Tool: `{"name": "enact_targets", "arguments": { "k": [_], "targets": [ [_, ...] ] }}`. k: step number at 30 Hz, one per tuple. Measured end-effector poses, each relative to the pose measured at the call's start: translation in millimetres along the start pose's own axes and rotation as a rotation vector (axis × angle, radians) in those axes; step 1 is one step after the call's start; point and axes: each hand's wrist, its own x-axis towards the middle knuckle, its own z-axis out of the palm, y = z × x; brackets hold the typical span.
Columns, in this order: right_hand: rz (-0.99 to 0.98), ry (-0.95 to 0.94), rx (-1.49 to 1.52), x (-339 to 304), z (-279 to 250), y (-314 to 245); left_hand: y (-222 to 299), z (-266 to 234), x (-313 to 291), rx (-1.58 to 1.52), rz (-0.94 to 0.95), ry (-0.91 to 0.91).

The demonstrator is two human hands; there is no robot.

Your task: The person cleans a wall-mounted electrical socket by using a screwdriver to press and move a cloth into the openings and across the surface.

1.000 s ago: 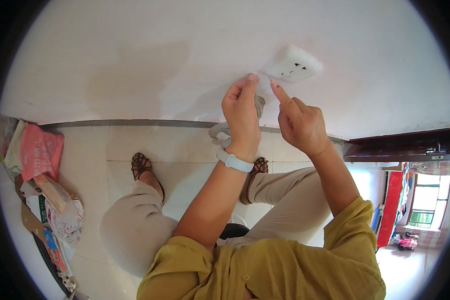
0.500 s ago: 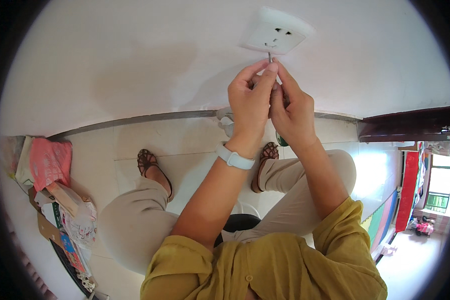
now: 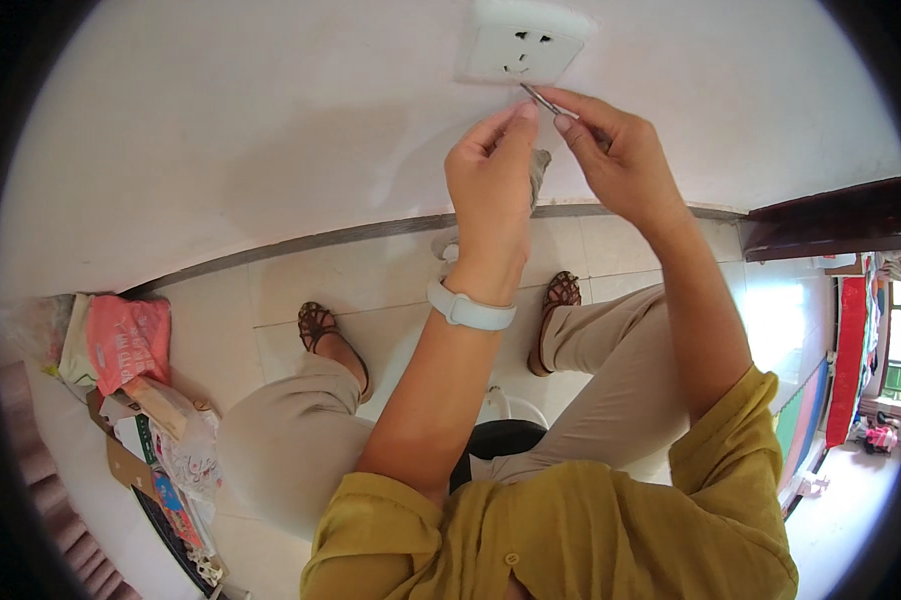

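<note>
The left hand (image 3: 492, 175) is being held bunched, whether gripping anything cannot be told, while by the right hand (image 3: 622, 155) at its 3 o'clock a slim metal rod (image 3: 539, 98) is being grasped and pointed toward 10 o'clock, just below a white wall socket (image 3: 526, 50) at 12 o'clock.

Your right hand (image 3: 625, 165) pinches a rod (image 3: 542, 99), its tip just below the socket (image 3: 523, 54); your left hand (image 3: 490, 180), thumb against finger, is just beside it; a cloth (image 3: 540, 176) shows behind that hand; a bag (image 3: 128, 340) lies leftward.
</note>
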Motion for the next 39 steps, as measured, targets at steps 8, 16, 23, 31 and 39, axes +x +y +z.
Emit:
{"name": "enact_targets", "arguments": {
  "k": [8, 16, 23, 31, 39],
  "targets": [
    [-0.08, 0.034, -0.112, 1.4, 1.4, 1.6, 4.7, 3.3, 11.9, 0.078, 0.152, 0.083],
    [-0.054, 0.04, -0.137, 1.5, 8.5, -12.9, 2.9, 0.8, 11.9, 0.075, 0.179, 0.088],
    [-0.004, 0.06, -0.177, -0.7, 5.7, -16.8, -3.2, 6.1, 8.2, 0.013, 0.151, 0.061],
    [-0.095, 0.082, -0.34, 3.7, 23.9, -18.2, -3.8, 1.6, 13.8, -0.086, 0.176, 0.185],
    [-0.119, 0.196, -0.21, -5.3, 12.9, -10.2, -11.8, 15.1, 5.7, -0.107, 0.152, 0.086]
  ]
}}
